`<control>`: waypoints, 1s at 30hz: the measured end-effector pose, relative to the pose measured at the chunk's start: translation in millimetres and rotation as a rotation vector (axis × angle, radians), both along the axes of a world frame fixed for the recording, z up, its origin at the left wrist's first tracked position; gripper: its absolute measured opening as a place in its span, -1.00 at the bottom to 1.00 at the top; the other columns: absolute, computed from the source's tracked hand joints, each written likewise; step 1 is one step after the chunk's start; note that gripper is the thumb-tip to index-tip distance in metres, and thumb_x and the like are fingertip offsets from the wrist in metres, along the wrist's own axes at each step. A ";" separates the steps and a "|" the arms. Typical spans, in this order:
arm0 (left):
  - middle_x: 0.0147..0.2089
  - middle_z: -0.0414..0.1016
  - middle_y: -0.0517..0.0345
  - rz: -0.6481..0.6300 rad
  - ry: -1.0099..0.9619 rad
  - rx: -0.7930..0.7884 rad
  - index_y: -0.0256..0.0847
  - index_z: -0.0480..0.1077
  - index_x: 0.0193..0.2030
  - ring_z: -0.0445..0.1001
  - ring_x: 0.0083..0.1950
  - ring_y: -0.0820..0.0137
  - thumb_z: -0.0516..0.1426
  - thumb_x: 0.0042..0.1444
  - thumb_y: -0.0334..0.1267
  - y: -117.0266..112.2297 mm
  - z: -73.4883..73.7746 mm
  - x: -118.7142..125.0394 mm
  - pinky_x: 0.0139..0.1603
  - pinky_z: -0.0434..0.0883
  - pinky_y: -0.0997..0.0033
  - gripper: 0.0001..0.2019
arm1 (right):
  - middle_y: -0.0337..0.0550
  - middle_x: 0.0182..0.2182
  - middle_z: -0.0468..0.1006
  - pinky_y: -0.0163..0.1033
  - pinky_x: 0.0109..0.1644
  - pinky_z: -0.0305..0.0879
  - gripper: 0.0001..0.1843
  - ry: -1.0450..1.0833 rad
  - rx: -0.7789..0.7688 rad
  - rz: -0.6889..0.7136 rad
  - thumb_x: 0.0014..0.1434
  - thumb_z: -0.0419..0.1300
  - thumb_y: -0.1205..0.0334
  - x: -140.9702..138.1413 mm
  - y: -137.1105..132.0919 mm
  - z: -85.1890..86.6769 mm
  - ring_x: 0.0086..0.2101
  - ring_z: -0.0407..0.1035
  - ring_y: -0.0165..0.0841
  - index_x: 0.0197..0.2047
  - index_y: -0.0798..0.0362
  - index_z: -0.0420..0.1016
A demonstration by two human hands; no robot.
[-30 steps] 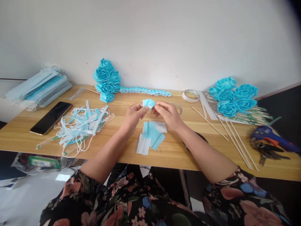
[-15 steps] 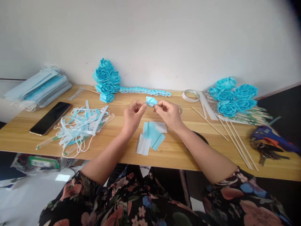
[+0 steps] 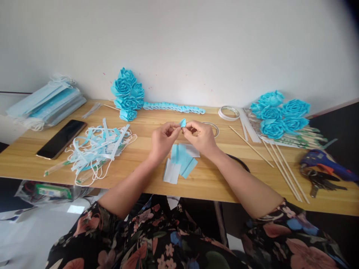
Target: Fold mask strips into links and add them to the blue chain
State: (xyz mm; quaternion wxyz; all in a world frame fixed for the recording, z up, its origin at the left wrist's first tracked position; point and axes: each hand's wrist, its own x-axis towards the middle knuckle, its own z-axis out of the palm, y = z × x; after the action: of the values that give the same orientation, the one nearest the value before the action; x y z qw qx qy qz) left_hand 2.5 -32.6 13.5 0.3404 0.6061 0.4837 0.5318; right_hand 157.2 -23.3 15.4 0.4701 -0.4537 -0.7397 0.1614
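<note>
Between my fingertips is a small folded piece of blue mask fabric [image 3: 183,122], gathered to a pointed petal shape. My left hand [image 3: 165,137] pinches its lower left side, and my right hand [image 3: 201,136] pinches the lower right. The two hands nearly touch, held above the table. Below them several cut squares of mask fabric [image 3: 183,158], some blue side up and some white, lie overlapping on the wood. A roll of tape [image 3: 211,128] sits partly hidden behind my right hand.
On the left are stacked face masks [image 3: 47,104], a phone [image 3: 61,139] and a heap of cut straps [image 3: 98,149]. Blue fabric roses [image 3: 127,93] and a pleated strip [image 3: 174,108] line the wall. To the right are more roses [image 3: 280,114], sticks [image 3: 283,172], keys [image 3: 319,181] and a blue glue gun [image 3: 325,162].
The fabric piece, spread wider between my hands before, is now folded smaller into a point. My hands have come closer together.
</note>
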 end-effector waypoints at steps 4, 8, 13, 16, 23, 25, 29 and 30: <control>-0.55 0.38 0.28 -0.012 -0.038 -0.024 -0.23 0.53 -0.36 0.22 -0.51 0.53 0.22 0.07 -0.22 1.7 -0.2 -0.1 -0.48 0.17 0.49 -0.87 | -0.24 -0.54 0.44 -0.26 -0.34 0.27 -0.85 -0.057 0.054 -0.001 0.13 0.13 0.25 0.3 -0.5 1.2 -0.50 0.31 -0.39 -0.48 -0.01 0.35; -0.46 0.46 0.21 -0.030 -0.085 -0.056 -0.24 0.52 -0.39 0.28 -0.44 0.50 0.21 0.07 -0.21 3.7 -1.8 -1.3 -0.41 0.23 0.49 -0.86 | -0.23 -0.53 0.45 -0.26 -0.33 0.28 -0.86 -0.060 0.073 0.002 0.13 0.14 0.27 0.1 -0.7 0.5 -0.48 0.33 -0.38 -0.47 0.00 0.36; -0.46 0.47 0.20 -0.034 -0.109 -0.093 -0.24 0.51 -0.42 0.29 -0.43 0.51 0.21 0.06 -0.21 2.9 0.5 -1.9 -0.39 0.26 0.50 -0.85 | -0.25 -0.53 0.45 -0.26 -0.33 0.27 -0.86 -0.075 0.078 -0.006 0.13 0.14 0.28 0.2 -0.4 -0.2 -0.49 0.32 -0.39 -0.47 0.00 0.36; -0.48 0.46 0.22 -0.049 -0.102 -0.081 -0.25 0.50 -0.42 0.27 -0.46 0.52 0.20 0.07 -0.18 1.5 2.6 -1.5 -0.40 0.25 0.50 -0.82 | -0.26 -0.54 0.44 -0.28 -0.34 0.26 -0.86 -0.067 0.096 -0.003 0.13 0.14 0.29 0.5 0.1 -0.2 -0.49 0.31 -0.40 -0.47 0.00 0.35; -0.48 0.44 0.22 -0.016 -0.054 -0.072 -0.26 0.49 -0.41 0.28 -0.44 0.52 0.19 0.06 -0.23 2.7 1.0 -1.3 -0.40 0.23 0.52 -0.86 | -0.25 -0.54 0.43 -0.28 -0.34 0.26 -0.86 -0.081 0.101 0.000 0.13 0.14 0.28 0.6 0.4 -0.9 -0.50 0.30 -0.39 -0.47 0.00 0.34; -0.50 0.40 0.25 -0.014 -0.052 -0.083 -0.26 0.46 -0.45 0.25 -0.46 0.53 0.17 0.05 -0.25 3.6 1.5 -1.0 -0.42 0.21 0.53 -0.86 | -0.25 -0.54 0.44 -0.28 -0.33 0.27 -0.85 -0.081 0.071 -0.001 0.13 0.14 0.26 0.7 -0.1 -0.3 -0.49 0.30 -0.39 -0.48 0.00 0.34; -0.57 0.23 0.32 0.007 -0.128 -0.115 -0.25 0.38 -0.48 0.12 -0.53 0.57 0.18 0.06 -0.22 4.5 9.4 -4.9 -0.48 0.11 0.53 -0.83 | -0.26 -0.55 0.44 -0.31 -0.40 0.22 -0.84 -0.009 -0.067 -0.018 0.14 0.15 0.20 2.4 -0.6 3.2 -0.52 0.28 -0.43 -0.47 0.00 0.36; -0.58 0.20 0.32 0.018 -0.160 -0.118 -0.24 0.37 -0.47 0.10 -0.54 0.57 0.17 0.06 -0.21 3.9 13.3 -8.8 -0.49 0.10 0.53 -0.83 | -0.26 -0.55 0.44 -0.32 -0.42 0.20 -0.83 0.013 -0.104 -0.023 0.14 0.16 0.19 3.2 -0.5 4.2 -0.54 0.27 -0.44 -0.47 0.01 0.37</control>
State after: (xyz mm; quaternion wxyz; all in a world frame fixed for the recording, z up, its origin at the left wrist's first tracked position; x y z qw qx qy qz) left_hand -6.3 -28.7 26.8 0.4083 0.5362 0.4909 0.5520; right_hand 160.4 -23.8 19.6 0.4524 -0.4850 -0.7220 0.1970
